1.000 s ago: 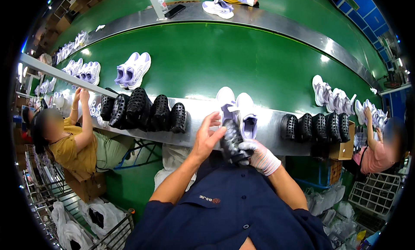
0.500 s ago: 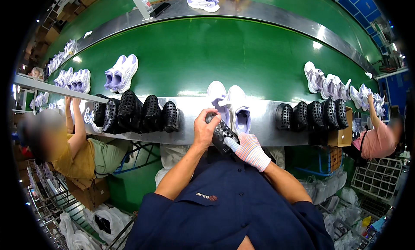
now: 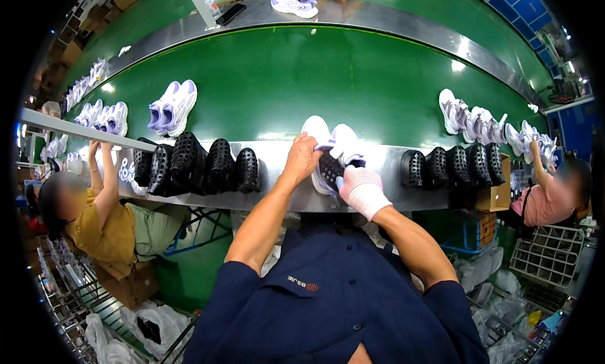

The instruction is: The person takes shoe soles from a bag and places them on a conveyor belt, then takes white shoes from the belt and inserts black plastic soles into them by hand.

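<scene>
A pair of white and lavender sneakers stands on the metal ledge in front of me, toes pointing away. My bare left hand (image 3: 304,156) grips the left sneaker (image 3: 317,128) near its tongue, fingers curled over the upper. A black shoe last (image 3: 329,170) covered in round bumps or holes sits tilted with its front in that sneaker's opening. Wearing a striped glove, my right hand (image 3: 362,193) is closed on the last's rear end, which it partly hides. Close beside it stands the right sneaker (image 3: 345,141), its heel partly behind the glove.
Rows of black lasts stand on the metal ledge (image 3: 283,198) to my left (image 3: 219,165) and right (image 3: 437,169). More sneakers (image 3: 173,108) rest on the green belt (image 3: 265,80). A co-worker sits at each side, arms reaching toward the belt. A cardboard box (image 3: 495,197) is at the right.
The black last has gone from in front of my body forward into the left sneaker's opening. My left hand has shifted from the last onto the sneaker; my right hand has moved forward.
</scene>
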Available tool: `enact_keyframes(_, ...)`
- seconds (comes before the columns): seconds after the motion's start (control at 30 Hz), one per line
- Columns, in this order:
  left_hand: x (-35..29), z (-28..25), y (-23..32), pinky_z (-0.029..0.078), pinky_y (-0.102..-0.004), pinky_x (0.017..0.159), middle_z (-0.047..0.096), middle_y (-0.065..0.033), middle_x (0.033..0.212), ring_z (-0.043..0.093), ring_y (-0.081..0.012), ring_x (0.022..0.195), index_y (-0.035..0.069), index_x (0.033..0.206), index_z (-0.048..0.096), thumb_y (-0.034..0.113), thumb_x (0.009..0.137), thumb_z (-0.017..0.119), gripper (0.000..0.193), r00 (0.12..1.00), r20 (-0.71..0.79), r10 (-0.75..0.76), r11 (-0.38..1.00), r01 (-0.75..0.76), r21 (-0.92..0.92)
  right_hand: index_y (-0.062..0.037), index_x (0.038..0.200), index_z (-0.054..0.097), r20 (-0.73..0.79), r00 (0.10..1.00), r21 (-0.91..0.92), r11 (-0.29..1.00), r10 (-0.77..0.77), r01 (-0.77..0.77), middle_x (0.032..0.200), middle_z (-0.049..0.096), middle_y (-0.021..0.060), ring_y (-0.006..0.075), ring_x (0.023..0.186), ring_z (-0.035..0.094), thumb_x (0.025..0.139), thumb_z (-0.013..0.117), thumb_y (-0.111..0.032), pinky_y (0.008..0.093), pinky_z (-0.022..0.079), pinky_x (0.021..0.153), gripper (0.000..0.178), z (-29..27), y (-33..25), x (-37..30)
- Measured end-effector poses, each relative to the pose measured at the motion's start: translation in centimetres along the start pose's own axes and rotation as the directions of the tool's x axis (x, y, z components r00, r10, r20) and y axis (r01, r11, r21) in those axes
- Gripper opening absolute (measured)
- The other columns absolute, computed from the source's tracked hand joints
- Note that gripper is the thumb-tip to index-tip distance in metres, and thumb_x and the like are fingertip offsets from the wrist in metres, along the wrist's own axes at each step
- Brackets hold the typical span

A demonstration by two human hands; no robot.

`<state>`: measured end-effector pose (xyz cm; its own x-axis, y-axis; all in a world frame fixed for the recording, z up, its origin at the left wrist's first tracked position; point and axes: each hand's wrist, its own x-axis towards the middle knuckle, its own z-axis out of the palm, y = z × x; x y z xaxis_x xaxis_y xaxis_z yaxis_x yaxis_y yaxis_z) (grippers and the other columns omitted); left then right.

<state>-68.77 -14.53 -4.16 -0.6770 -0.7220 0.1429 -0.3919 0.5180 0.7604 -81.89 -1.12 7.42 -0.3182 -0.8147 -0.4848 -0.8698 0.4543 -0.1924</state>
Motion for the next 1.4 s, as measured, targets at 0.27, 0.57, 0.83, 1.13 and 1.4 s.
enact_keyframes(0.27,-1.4,0.4,-1.8,0.045,-0.0486,0.109,0.069,-0.0272,0.114,0.057,-0.0445,0.126,-0.001,0.109,0.071,0.008,0.085,0.068,0.026,0.993,0.060,-0.106,0.987,0.112,-0.112,0.0034,0.111,0.061,-0.305,0.939,-0.133,0.984,-0.156,0.121,0.087,0.073,0.0197,0.0325,0.081,0.075,0.093,0.055,-0.011,0.0443,0.060,0.067,0.024,8.7,-2.4,3.3)
enact_keyframes(0.57,-1.1,0.3,-3.0,0.040,-0.0363,0.114,0.057,-0.0251,0.144,0.052,-0.0332,0.138,0.005,0.129,0.068,0.003,0.089,0.067,0.040,0.972,0.171,-0.159,0.885,0.217,-0.411,-0.0004,0.104,0.062,-0.310,0.926,-0.031,0.976,-0.217,0.218,0.091,0.070,0.0202,0.0367,0.070,0.072,0.095,0.056,-0.019,0.0480,0.057,0.060,0.021,8.8,-2.7,6.7)
enact_keyframes(0.83,-4.6,-0.1,1.7,0.049,-0.0437,0.101,0.063,-0.0304,0.127,0.062,-0.0402,0.121,0.005,0.148,0.045,0.022,0.077,0.081,0.081,0.933,-0.050,-0.355,0.929,0.347,-0.127,0.0053,0.131,0.048,-0.281,0.954,0.300,0.954,0.107,-0.018,0.112,0.066,0.0268,0.0425,0.101,0.069,0.087,0.070,-0.016,0.0481,0.056,0.086,0.054,7.3,-1.6,2.2)
enact_keyframes(1.13,-6.2,4.3,0.5,0.053,-0.0566,0.082,0.070,-0.0310,0.085,0.068,-0.0507,0.083,0.007,0.158,0.027,0.013,0.081,0.066,0.087,0.851,0.005,-0.525,0.844,0.520,0.130,0.0003,0.102,0.066,-0.081,0.983,0.224,0.964,0.162,-0.140,0.094,0.073,0.0226,0.0394,0.091,0.073,0.086,0.067,-0.018,0.0478,0.058,0.081,0.024,8.5,-1.5,7.6)
enact_keyframes(1.4,-7.0,1.9,1.5,0.050,-0.0538,0.089,0.066,-0.0296,0.100,0.064,-0.0472,0.098,0.003,0.152,0.038,0.014,0.085,0.066,0.073,0.901,-0.096,-0.423,0.903,0.428,0.037,0.0010,0.104,0.068,-0.007,0.998,0.379,0.924,0.064,-0.057,0.104,0.071,0.0281,0.0430,0.102,0.068,0.093,0.066,-0.037,0.0474,0.054,0.090,0.040,4.0,-2.1,4.1)
